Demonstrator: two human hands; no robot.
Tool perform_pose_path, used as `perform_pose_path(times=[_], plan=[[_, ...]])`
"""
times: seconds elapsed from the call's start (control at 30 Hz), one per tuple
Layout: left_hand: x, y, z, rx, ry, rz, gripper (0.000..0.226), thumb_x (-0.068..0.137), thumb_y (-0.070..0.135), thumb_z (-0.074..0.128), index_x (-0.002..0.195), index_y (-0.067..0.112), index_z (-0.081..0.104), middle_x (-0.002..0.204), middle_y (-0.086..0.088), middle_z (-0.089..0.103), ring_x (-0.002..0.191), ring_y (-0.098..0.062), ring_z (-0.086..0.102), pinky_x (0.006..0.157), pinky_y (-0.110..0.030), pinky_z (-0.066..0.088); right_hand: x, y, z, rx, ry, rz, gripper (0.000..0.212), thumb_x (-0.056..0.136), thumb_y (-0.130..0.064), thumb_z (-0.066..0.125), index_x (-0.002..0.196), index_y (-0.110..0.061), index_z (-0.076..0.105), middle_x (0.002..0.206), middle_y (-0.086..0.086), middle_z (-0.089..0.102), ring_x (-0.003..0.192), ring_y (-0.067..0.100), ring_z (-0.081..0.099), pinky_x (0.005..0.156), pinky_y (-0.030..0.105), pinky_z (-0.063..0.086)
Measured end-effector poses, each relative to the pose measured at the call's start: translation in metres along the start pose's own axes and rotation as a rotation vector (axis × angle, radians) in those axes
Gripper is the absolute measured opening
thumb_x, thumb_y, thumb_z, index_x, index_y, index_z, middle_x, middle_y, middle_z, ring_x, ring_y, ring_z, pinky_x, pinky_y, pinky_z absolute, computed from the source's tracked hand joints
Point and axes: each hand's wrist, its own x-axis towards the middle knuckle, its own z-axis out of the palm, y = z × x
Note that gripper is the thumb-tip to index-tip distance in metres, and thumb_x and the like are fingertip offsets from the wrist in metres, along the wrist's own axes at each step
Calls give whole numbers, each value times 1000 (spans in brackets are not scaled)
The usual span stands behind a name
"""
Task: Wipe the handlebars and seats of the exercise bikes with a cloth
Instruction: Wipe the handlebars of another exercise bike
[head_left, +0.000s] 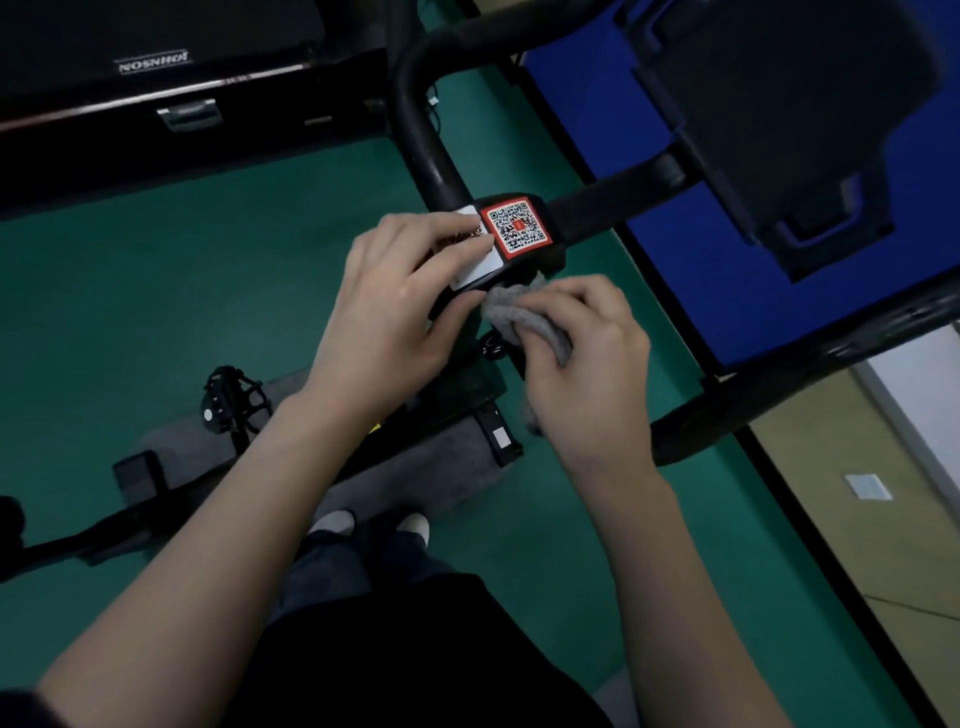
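Head view: the right hand (587, 374) is gripping a grey cloth (524, 322). Its fingers are curling round the bunched fabric, and the thumb is pressing in from the top. A further fold of the cloth is showing beneath the heel of that hand. The bunched end, just ahead of the fingertips, is touching the near face of the black clamp block (548, 257) at the middle of the handlebar (415, 130).

The left hand (395, 306) is holding the same block immediately beside the cloth grip. Its fingers are bending over the top and the thumb is bearing on the near edge. They are partly covering a white label (475, 270). Just beyond the right-hand grip, a red-bordered QR sticker (514, 227) is sitting on top of the block, fully exposed.

From the block, the handlebar tube is curving away above the left hand. A second section is running out past the right hand towards a blue panel (675, 234). A dark console (779, 104) is appearing blurred above that panel.

Below the left wrist, a black pedal (234, 400) is hanging over a grey mat (457, 467) on the green floor (156, 286). Two light shoes (332, 522) are showing between the forearms. Well beyond the left hand, a dark machine is displaying reversed lettering (153, 61). No seat is showing in this view.
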Motion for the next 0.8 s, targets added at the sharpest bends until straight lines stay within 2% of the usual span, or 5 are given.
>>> perform_pose_path(times=[0.23,0.4,0.6,0.7,0.8], plan=[[9,-13,-7,-75,-41,86,35,86,21,65,117,8,63,122,-7,58,109,-25,47,91,-29,27,-22,-9,-3,-147,80,70,14,84,0,67,97,-4,74,96,9,63,94,25,55,86,13,37],[27,-21,-9,-172,-128,307,32,85,17,63,116,7,64,121,-7,59,113,-28,50,98,-35,29,-40,-29,10,-258,296,296,20,83,3,67,101,-4,73,94,9,63,95,25,55,84,7,32],[49,-29,1,-284,-277,485,28,81,13,65,109,6,66,121,-6,59,118,-26,48,99,-35,30,-9,-41,19,-253,403,629,15,86,-11,61,93,-11,74,88,8,68,87,25,62,80,34,48],[50,-33,4,-329,-296,494,31,79,9,65,110,6,65,121,-7,58,116,-27,49,97,-37,33,20,-38,15,-97,321,732,10,84,-17,63,86,-19,73,86,-1,71,88,17,63,77,26,49],[51,-35,4,-353,-291,492,33,79,7,64,112,7,65,121,-5,58,117,-25,48,97,-34,33,36,-35,13,-76,200,697,9,83,-16,64,76,-23,66,76,-8,65,82,9,59,57,8,39]])
